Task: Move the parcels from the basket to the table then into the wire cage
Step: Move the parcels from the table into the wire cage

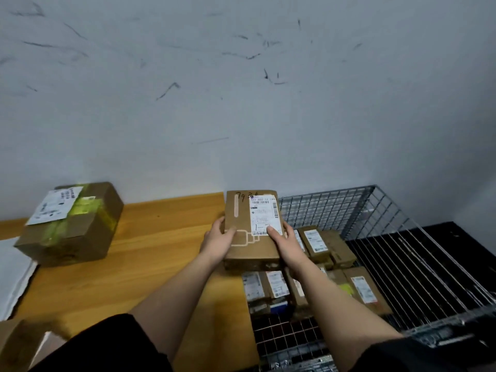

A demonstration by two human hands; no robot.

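A flat brown cardboard parcel [249,226] with a white shipping label and handwritten digits is held over the right end of the wooden table [150,253], at the edge of the wire cage [332,205]. My left hand [218,238] grips its left side, thumb on top. My right hand [285,242] grips its right side, thumb pressing on the label. Several smaller labelled parcels [314,244] lie inside the cage below and to the right. A larger brown box [72,224] with green tape sits on the table's far left.
A scuffed grey wall stands right behind the table and cage. White sheet material [13,275] lies at the table's left edge. Part of another cardboard box [16,342] shows at bottom left. Dark flooring [434,253] lies beyond the cage's right wire side.
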